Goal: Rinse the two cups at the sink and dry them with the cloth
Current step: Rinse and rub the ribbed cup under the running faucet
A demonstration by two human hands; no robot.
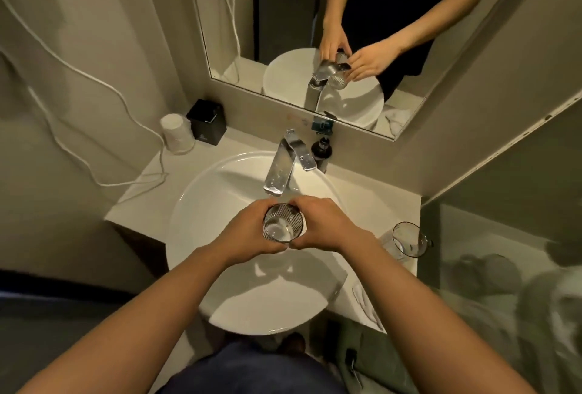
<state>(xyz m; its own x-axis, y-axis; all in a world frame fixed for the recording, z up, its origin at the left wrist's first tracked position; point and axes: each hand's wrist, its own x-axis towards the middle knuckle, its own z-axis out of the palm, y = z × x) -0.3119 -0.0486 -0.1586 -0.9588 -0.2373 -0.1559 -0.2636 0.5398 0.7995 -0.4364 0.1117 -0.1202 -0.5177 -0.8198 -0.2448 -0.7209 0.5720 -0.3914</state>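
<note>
A ribbed clear glass cup (283, 223) is held upright over the white round sink (201, 204), just in front of the chrome tap spout (278, 177). My left hand (244, 233) wraps its left side and my right hand (327, 225) wraps its right side. No water stream is visible from the tap. A second clear glass cup (409, 239) stands on the counter to the right of the sink. A white cloth (367, 302) lies on the counter at the front right, partly hidden by my right forearm.
A dark soap bottle (322, 151) stands right of the tap. At the back left are an upturned white paper cup (176, 133), a black box (206, 122) and a white cable (94, 170). The mirror (315, 31) rises behind the sink. A glass partition (504, 267) bounds the right.
</note>
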